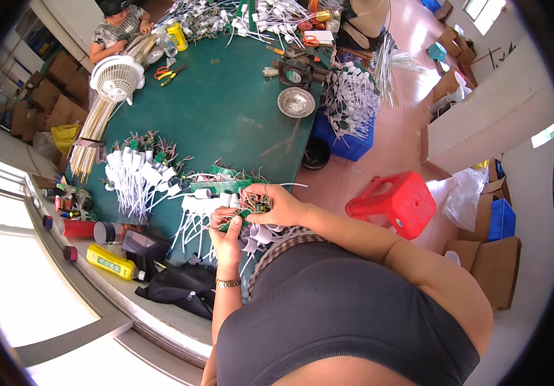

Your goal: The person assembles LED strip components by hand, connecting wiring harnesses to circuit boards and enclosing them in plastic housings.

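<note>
In the head view, the board (pixel 251 207) is up between the two hands, above the near end of the table (pixel 219 96); the left hand (pixel 226 233) is closed on its near side and wires, thumb and fingers pinched together, and the right hand (pixel 281 205) grips it from the other side, fingertips close to the left's. The thin red wires look easy to snag on the tubes (pixel 194 207) and strip (pixel 227 185) crowded beneath, and a tug then might pull a joint loose; a forearm or the body brushing tubes by the near edge could tip some off. Counted, there is one board visible in the grip, though fingers may hide another; one long green strip just beyond it; one bundle (pixel 136 172) of tubes to the left; one metal bowl (pixel 296 103), one white basket (pixel 117 78), two scissors (pixel 163 73), and, off the table, one red stool (pixel 392 204). Single tubes and wires overlap too much to count.
</note>
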The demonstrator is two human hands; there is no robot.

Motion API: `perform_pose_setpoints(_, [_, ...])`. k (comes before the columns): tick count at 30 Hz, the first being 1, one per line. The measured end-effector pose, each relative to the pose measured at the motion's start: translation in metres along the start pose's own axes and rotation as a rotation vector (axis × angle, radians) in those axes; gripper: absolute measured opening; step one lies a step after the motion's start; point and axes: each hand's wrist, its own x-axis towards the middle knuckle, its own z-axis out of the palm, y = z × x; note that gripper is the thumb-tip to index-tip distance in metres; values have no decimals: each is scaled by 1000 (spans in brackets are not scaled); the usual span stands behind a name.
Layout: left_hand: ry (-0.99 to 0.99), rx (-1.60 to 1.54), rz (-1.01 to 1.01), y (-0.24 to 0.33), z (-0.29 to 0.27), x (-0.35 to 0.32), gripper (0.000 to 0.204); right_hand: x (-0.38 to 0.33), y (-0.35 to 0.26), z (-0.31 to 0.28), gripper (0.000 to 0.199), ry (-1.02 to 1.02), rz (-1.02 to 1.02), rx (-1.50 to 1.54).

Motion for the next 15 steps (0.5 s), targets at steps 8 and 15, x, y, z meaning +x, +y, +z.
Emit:
perform_pose_setpoints(8, [10,102,148,2,18,-6,19,5,-6,-14,45,-85,-126,-19])
perform_pose_setpoints(15, [-182,-105,82,0,-1,-1,22,3,-8,-5,43,-12,-397,-200])
